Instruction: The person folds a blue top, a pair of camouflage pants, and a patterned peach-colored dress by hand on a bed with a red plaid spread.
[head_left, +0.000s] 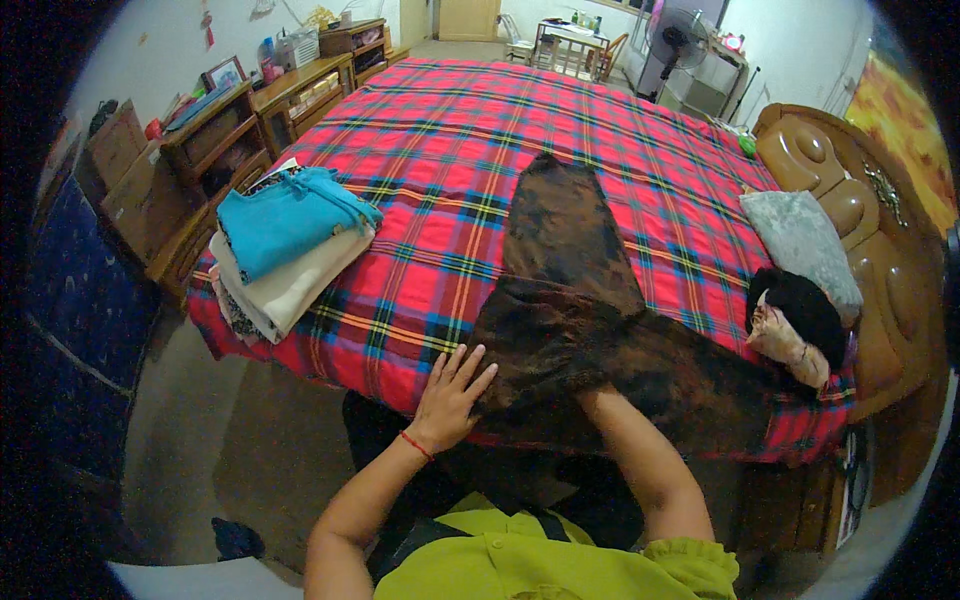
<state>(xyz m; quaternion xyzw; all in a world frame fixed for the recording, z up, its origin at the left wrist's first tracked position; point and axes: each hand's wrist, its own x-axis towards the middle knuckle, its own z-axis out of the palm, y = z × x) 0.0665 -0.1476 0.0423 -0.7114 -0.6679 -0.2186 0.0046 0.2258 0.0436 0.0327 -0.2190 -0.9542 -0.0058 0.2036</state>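
Observation:
A dark brown and black mottled garment (570, 232), seemingly trousers, lies spread on the bed. One leg-like part stretches away from me and another reaches right toward the headboard. My left hand (454, 390), with a red cord bracelet at the wrist, lies flat with fingers apart at the garment's left edge. My right hand (595, 395) goes in under the cloth near the garment's middle; its fingers are hidden, so I cannot tell whether they grip anything.
Folded clothes (292, 232), turquoise on top of cream, are stacked on the plaid bedspread (420, 157) at left. A grey pillow (802, 232) and black and beige cloth items (795, 330) lie by the brown headboard (877, 300). Wooden cabinets (225, 135) line the left wall.

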